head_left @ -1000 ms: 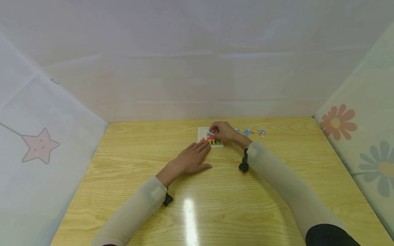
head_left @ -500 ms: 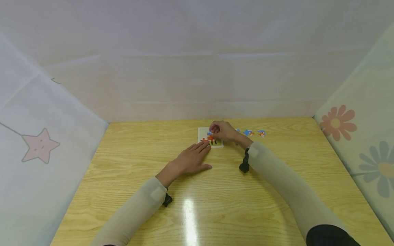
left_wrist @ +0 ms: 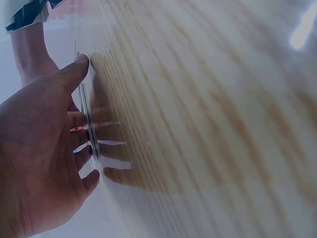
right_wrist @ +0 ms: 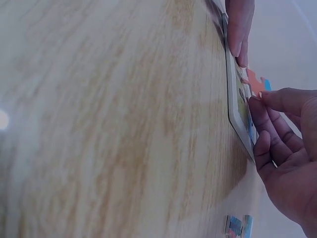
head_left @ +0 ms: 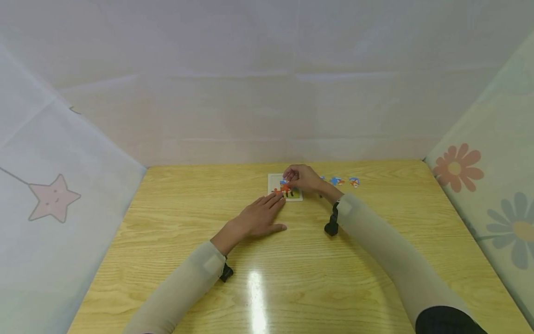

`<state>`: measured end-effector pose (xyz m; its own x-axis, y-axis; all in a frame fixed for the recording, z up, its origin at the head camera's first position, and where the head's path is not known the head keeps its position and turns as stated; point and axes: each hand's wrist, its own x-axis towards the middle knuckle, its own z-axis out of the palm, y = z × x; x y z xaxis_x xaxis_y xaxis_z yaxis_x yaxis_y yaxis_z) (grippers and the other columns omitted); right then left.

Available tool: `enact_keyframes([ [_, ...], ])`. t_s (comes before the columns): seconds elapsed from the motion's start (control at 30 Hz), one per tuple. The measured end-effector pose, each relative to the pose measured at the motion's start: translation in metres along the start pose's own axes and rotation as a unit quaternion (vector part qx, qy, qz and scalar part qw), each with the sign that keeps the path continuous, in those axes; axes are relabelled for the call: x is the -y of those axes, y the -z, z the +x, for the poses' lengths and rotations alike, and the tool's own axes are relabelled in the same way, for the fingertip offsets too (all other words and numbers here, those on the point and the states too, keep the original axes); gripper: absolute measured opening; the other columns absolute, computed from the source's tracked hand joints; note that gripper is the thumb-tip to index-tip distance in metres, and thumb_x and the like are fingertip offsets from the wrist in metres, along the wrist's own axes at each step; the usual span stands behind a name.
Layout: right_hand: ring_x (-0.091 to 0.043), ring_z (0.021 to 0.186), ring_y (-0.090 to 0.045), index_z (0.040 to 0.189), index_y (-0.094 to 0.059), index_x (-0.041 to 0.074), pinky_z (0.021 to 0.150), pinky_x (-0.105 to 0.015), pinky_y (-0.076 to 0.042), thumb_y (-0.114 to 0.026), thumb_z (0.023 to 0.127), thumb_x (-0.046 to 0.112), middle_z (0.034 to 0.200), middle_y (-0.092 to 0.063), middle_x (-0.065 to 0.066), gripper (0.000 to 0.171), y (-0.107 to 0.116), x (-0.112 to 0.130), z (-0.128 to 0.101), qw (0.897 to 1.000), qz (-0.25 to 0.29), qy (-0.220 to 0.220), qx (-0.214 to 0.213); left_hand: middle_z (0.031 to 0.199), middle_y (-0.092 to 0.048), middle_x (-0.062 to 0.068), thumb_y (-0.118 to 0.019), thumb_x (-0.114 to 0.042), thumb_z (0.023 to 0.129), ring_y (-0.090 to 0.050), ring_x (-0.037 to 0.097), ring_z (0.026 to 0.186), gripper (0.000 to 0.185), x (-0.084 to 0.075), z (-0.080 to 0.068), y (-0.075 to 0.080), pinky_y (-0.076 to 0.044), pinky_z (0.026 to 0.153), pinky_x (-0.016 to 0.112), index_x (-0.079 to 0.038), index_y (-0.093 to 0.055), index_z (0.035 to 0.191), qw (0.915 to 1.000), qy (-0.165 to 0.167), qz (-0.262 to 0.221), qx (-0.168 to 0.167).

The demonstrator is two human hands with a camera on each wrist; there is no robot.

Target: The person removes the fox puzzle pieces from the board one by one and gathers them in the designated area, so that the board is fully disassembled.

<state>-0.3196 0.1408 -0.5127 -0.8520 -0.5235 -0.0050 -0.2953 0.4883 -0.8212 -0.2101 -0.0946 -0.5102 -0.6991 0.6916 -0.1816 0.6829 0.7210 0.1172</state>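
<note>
A small white-rimmed puzzle tray [head_left: 270, 186] lies towards the table's far edge in the head view, with part of its picture laid in. Between thumb and fingertips my right hand [head_left: 304, 179] pinches an orange and blue jigsaw piece [right_wrist: 255, 82], held tilted over the tray in the right wrist view. My left hand [head_left: 259, 217] is spread flat, its fingertips resting on the tray's near-left edge and its thumb out to the side. How the piece's lower edge meets the tray is hidden by my right fingers.
Loose blue and orange jigsaw pieces lie right of the tray, among them a blue one [head_left: 335, 181] and one at the far right [head_left: 354, 182]. My right wrist partly covers others. A pale cloth wall [head_left: 233, 116] rises behind the wooden table [head_left: 187, 199].
Both hands stay almost where they were. My right hand still pinches the jigsaw piece over the tray, with only a very slight shift of the piece.
</note>
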Motion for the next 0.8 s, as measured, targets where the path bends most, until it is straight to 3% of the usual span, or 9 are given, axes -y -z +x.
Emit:
enact_keyframes([
  [0.5,-0.025,0.103,-0.07,0.122,-0.073,0.008,0.089,-0.04,-0.059,-0.075,0.099,0.008,0.113,-0.07,-0.01,0.024,0.006,-0.008,-0.006,0.997,0.067,-0.041,-0.021,0.178,-0.014,0.009,-0.045,-0.063,0.108,-0.015,0.028,0.164,0.085,0.0,0.001,0.0,-0.02,0.132,0.047,-0.01,-0.022,0.17,1.0,-0.005,0.0,-0.003],
  [0.8,-0.029,0.108,-0.069,0.125,-0.071,0.002,0.094,-0.045,-0.059,-0.077,0.099,0.011,0.118,-0.069,-0.016,0.029,0.015,-0.009,-0.013,0.995,0.09,-0.024,-0.023,0.177,-0.02,0.011,-0.047,-0.056,0.11,-0.021,0.03,0.162,0.077,0.002,0.003,0.004,-0.019,0.132,0.045,-0.008,-0.031,0.168,0.9996,-0.012,-0.014,-0.022],
])
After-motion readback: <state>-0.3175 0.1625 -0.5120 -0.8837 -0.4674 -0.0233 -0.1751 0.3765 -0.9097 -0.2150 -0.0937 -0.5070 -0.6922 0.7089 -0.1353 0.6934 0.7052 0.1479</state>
